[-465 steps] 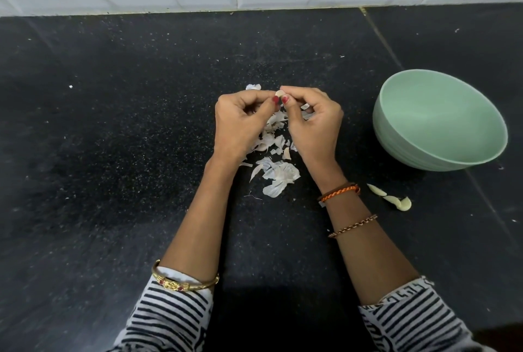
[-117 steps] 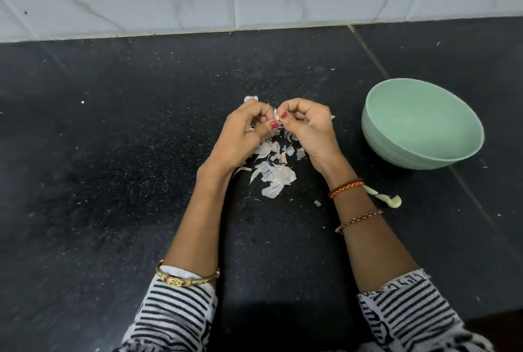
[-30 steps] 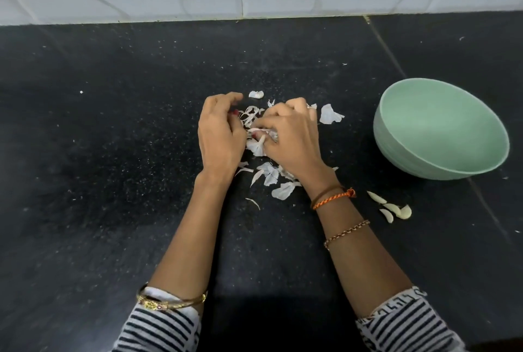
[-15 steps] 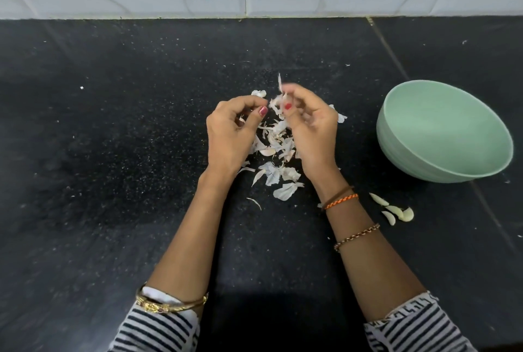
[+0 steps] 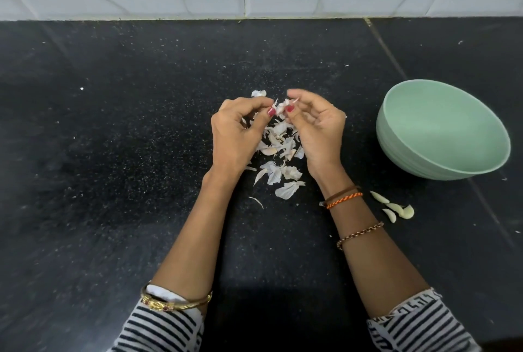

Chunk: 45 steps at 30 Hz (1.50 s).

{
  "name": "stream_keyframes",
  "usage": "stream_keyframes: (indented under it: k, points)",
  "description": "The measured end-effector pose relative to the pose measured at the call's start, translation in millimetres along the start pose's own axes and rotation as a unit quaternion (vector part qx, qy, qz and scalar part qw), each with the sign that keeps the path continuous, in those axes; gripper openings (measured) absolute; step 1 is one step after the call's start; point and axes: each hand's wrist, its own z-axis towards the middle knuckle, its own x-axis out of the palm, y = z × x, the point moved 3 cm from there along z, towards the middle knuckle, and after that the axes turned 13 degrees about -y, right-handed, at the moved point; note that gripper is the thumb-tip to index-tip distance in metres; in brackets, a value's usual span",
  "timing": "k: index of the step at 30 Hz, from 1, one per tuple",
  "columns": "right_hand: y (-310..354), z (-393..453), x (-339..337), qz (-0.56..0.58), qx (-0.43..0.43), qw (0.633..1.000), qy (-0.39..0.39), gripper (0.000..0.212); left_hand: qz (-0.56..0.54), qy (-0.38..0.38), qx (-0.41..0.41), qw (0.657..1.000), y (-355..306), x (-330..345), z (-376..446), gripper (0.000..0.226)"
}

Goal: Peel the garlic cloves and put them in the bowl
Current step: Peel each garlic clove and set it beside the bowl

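Btwn both hands [image 5: 280,131]: garlic clove [image 5: 280,107].

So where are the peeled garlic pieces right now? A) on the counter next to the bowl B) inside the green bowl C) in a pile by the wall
A: the peeled cloves lie on the black counter just in front of the bowl, which looks empty inside.

Black-and-white striped sleeves [image 5: 161,326] pushed up both forearms. Gold bangle with red stones [image 5: 175,302] on left arm. Brown and orange thread bands [image 5: 343,198] at right wrist, beaded chain bracelet [image 5: 359,235] lower down. Red-painted thumbnails [image 5: 271,111].
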Motion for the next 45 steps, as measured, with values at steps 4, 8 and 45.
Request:
stream_keyframes:
  k: [4,8,45]
  points:
    - [-0.8,0.5,-2.5,0.006,-0.005,1.0,-0.013,0.016,0.014,0.035,0.019,0.999,-1.7,2.5,-1.7,0.013]
    - [0.8,1.2,-1.5,0.007,-0.019,1.0,0.008,0.023,0.01,0.045,0.015,0.999,-3.8,2.5,-1.5,0.014]
    - [3.2,2.5,0.4,0.058,0.043,0.997,0.009,0.015,0.037,-0.011,-0.022,0.999,-8.6,1.7,-4.9,0.015]
